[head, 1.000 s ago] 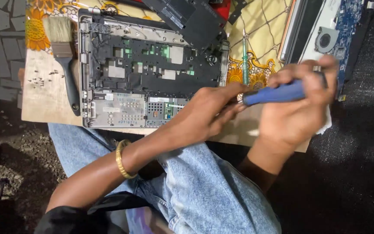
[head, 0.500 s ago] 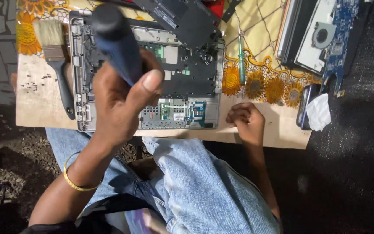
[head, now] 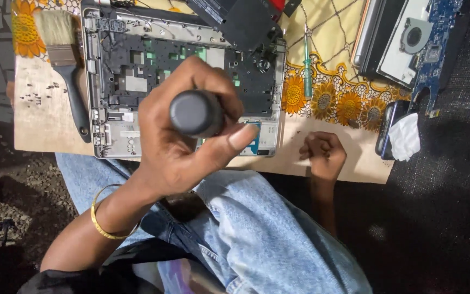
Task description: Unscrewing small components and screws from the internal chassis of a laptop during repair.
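My left hand [head: 169, 158], with a gold bangle at the wrist, is closed around a screwdriver whose dark round handle end [head: 196, 113] points up at the camera. It hovers over the lower middle of an opened laptop chassis [head: 131, 60] with bare circuit parts showing. My right hand [head: 323, 155] is a closed fist resting on the wooden board [head: 44, 125], just right of the chassis; nothing shows in it. The screwdriver's tip is hidden under my hand.
A paintbrush [head: 63, 60] lies left of the chassis beside several small screws [head: 33, 95]. A green screwdriver [head: 307, 68] lies on the flowered cloth. A circuit board with a fan [head: 417, 38], a phone [head: 387, 128] and a white tissue [head: 406, 136] sit right. My jeans-clad knee [head: 257, 234] is below.
The screwdriver passed from my right hand to my left. My left hand has moved right with it, over the chassis. My right hand stays fisted on the board.
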